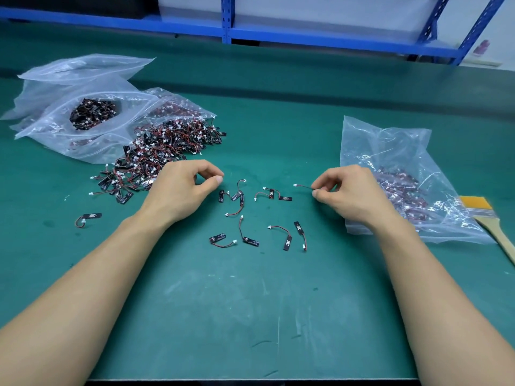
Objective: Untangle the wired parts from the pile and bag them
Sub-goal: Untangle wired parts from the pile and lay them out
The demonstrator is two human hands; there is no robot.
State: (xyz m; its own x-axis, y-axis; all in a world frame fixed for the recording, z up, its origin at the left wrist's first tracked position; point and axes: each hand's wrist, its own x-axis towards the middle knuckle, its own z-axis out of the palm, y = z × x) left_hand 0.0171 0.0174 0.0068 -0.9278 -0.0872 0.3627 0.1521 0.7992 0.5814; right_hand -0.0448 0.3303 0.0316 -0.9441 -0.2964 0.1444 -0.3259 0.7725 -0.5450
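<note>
The right hand [351,193] pinches one wired part [302,186] by its wire, just in front of the bag [390,146]. The left hand [181,190] rests on the table [250,302] beside the pile [164,151], fingers curled, nothing visible in them.

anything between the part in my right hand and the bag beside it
Nothing visible. The right hand pinches the wired part by its wire, and the bag lies directly beside that hand; its mouth is unclear.

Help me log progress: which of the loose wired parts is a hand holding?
The wired part pinched by the right hand, white connector pointing left; the others lie free on the mat.
</note>
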